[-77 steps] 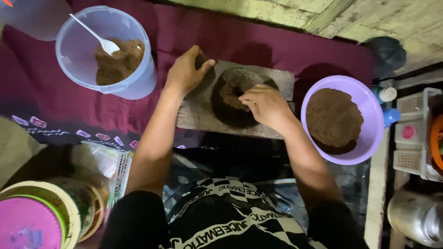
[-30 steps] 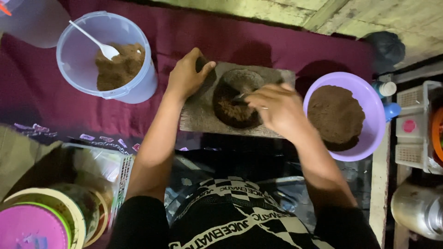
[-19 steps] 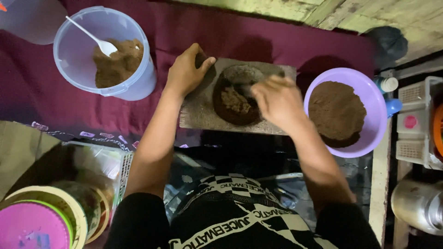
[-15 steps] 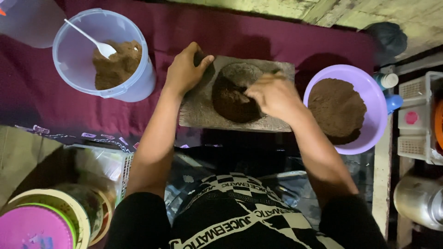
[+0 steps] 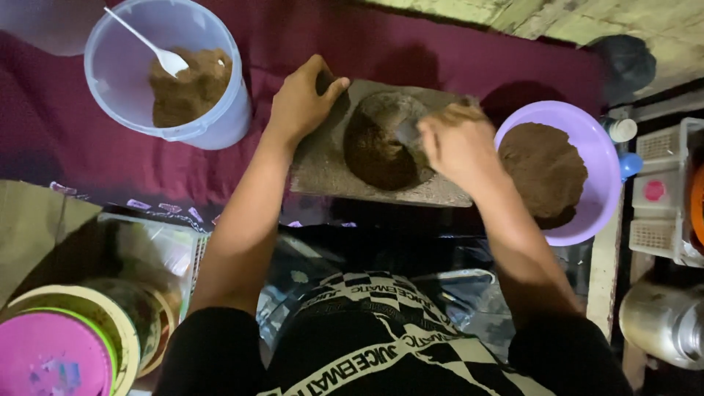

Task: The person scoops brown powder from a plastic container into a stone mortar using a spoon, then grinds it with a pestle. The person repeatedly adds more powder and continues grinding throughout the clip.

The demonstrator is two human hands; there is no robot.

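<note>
Maroon cloth [image 5: 455, 51], stone slab [image 5: 323, 169], left hand [image 5: 301, 99] flat open, right hand [image 5: 458, 143] gripping scraper [image 5: 408, 133].

Left hand [image 5: 302, 99] steadying stone slab [image 5: 323, 165], right hand [image 5: 458, 143] scraping brown paste [image 5: 378, 150]
</note>
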